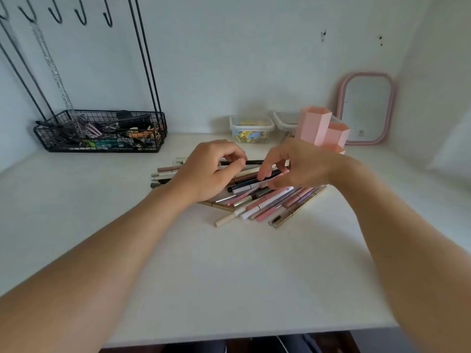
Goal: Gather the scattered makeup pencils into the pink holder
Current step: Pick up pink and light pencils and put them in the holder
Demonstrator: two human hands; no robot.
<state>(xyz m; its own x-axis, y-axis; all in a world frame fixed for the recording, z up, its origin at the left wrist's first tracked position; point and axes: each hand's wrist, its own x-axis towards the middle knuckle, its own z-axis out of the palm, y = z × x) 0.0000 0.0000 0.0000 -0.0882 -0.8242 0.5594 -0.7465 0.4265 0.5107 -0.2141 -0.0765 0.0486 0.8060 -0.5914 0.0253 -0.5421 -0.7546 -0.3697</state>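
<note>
Task looks barely started: nearly all the slim makeup pencils, a mixed heap of pink, white, black, brown and gold sticks (257,200), lie piled on the white matte tabletop (229,276), between and under both hands. The pink hexagonal multi-tube plastic holder (318,128) stands upright behind the right hand, near the pile; no pencil shows above its rims, though its inside can't be seen from here. Left hand (206,171) sits over the pile's left side, thumb and forefinger pinched narrow on a thin black pencil (252,162) at the far edge of the heap. Right hand (298,166) hovers over the pile's right half, fingers curled down and touching the top sticks; whether it actually holds one, cannot tell. So left to do, by my read: lift and drop basically the whole heap into the holder. Writing: none readable. One gold pencil with a spoolie brush end (293,210) has dark print along the barrel, too small to read; the pink-framed rounded mirror (367,108) has a small round mark low on its face, illegible.
</note>
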